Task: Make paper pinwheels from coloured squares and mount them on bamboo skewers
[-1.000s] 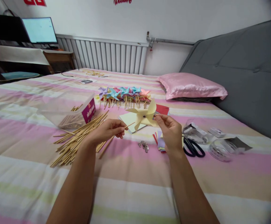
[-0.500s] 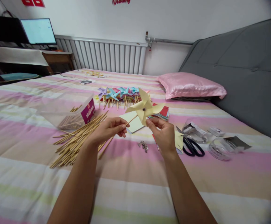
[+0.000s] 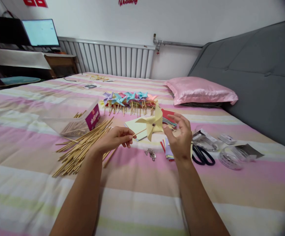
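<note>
A pale yellow paper pinwheel (image 3: 152, 125) with a dark pin at its centre faces me, on a thin wooden stick (image 3: 140, 132). My left hand (image 3: 119, 138) pinches the stick's lower end. Beside the pinwheel's right blade, my right hand (image 3: 180, 136) has its fingers apart; whether its thumb touches the paper is hard to tell. Below lies a small heap of metal pins (image 3: 151, 154) on the bedspread. Behind the pinwheel rests a pale paper stack (image 3: 132, 125). Coloured paper pieces (image 3: 167, 150) lie partly under my right wrist.
Loose wooden sticks (image 3: 83, 147) and a clear plastic box (image 3: 66, 123) are at left. Finished pinwheels (image 3: 125, 98) stand in a row behind. To the right are black-handled scissors (image 3: 202, 154), clear round containers (image 3: 232, 158) and a pink pillow (image 3: 201, 90).
My right hand has let go of the pinwheel's blade, opened and shifted right. The pinwheel's blades have turned, and its head sits slightly lower. My left hand has barely moved.
</note>
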A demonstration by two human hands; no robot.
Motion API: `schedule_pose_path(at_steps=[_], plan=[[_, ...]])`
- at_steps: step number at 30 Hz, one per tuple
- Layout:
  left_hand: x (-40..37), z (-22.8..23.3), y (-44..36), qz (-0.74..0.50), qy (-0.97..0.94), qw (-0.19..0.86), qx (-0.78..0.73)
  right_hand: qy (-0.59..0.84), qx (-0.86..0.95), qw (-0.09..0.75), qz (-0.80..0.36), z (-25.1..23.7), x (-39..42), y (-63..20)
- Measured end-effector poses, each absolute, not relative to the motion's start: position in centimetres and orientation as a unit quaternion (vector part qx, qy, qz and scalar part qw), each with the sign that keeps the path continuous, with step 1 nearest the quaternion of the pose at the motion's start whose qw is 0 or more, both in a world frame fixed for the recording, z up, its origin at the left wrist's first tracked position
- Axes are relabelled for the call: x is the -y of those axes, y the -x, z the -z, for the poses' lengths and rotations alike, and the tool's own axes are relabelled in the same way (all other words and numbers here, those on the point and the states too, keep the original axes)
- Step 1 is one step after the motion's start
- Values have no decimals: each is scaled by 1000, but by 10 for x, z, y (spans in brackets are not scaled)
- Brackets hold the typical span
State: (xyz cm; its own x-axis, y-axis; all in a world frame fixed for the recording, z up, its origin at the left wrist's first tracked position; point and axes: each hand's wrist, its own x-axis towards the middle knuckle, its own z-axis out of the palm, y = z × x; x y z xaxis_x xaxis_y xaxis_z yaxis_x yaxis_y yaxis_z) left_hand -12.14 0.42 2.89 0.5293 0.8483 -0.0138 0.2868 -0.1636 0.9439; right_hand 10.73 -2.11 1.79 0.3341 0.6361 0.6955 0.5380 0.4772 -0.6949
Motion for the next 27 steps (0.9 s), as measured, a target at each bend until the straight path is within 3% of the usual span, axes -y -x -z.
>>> schedule_pose_path(at_steps=[5,18,23,27], plan=[[-2,-31,121,-247,-734,494,-395,561,603,566,-28,-15,20,-104],[0,-32,120,-238,-738,492,-396,556,616,549,-98,-12,17,-107],[0,-33,120,-245,-730,501,-396,556,606,562,-88,-13,19,-104],[-2,-32,122,-275,-705,517,-400,526,564,632,-73,-16,21,-103]])
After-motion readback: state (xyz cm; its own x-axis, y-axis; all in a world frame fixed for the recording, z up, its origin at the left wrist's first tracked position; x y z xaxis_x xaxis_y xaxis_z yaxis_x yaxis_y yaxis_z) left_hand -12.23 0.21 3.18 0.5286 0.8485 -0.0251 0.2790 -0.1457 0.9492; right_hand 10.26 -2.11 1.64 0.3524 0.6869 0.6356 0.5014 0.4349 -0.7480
